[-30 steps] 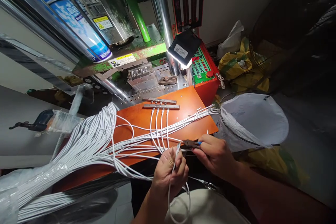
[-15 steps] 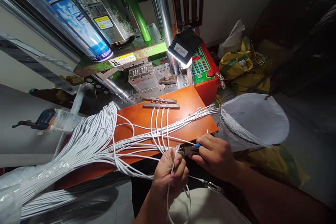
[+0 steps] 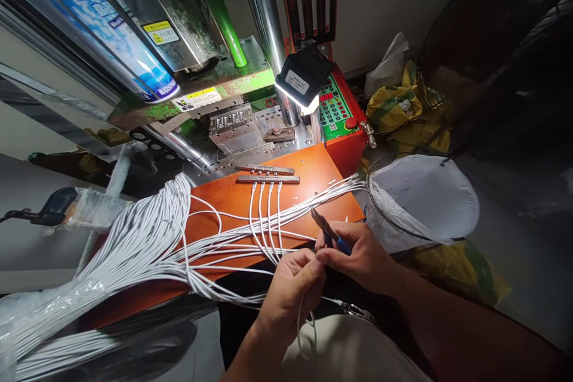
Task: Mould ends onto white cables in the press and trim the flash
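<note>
My left hand is closed around the end of a white cable, whose loop hangs below the fingers. The cable's tip is hidden between my fingertips. My right hand holds blue-handled cutting pliers, jaws pointing up and away to the left. Its thumb and fingertips touch those of my left hand. Beyond my hands, several white cables run up to a metal bar on the orange table. A second, thinner metal bar lies just behind it.
A large bundle of white cables covers the table's left side. Behind stands a press with a metal mold, a lamp and a red control box. A white net bag on a hoop is at the right.
The pliers have swung away from the cable end and now point upward in my right hand. My hands have come together at the fingertips. The view has shifted slightly.
</note>
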Available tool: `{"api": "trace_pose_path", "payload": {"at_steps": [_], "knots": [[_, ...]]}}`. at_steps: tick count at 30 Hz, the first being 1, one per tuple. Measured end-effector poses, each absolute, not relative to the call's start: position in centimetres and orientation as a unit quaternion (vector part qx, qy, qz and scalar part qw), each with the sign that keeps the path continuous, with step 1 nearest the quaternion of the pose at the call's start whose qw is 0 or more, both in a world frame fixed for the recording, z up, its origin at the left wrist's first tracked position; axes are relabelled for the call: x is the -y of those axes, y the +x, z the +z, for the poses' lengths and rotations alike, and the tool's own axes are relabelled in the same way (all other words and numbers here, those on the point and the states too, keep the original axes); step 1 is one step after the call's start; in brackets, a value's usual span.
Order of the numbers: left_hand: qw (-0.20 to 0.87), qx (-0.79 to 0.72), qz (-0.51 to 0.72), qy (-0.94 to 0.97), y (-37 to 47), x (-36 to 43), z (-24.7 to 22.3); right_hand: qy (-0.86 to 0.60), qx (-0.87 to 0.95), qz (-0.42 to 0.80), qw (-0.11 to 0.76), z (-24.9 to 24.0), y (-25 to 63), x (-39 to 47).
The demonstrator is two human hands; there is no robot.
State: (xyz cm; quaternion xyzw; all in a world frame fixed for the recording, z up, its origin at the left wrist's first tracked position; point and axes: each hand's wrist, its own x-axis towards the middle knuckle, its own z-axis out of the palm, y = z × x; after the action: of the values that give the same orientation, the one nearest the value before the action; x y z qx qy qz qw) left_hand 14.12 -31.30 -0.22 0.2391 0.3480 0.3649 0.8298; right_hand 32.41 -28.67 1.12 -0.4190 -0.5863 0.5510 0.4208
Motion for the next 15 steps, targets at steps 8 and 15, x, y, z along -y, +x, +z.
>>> {"api": "trace_pose_path", "payload": {"at_steps": [8,15], "knots": [[0.695,-0.431,0.394,0.42,14.3,32.3,-0.1,-0.386,0.458,0.695,0.398,1.1,31.9,28.4],[0.695,-0.445,0.42,0.378,14.0,31.8,-0.2,-0.435,0.604,0.595,0.303,1.8,37.0,27.6]]}}
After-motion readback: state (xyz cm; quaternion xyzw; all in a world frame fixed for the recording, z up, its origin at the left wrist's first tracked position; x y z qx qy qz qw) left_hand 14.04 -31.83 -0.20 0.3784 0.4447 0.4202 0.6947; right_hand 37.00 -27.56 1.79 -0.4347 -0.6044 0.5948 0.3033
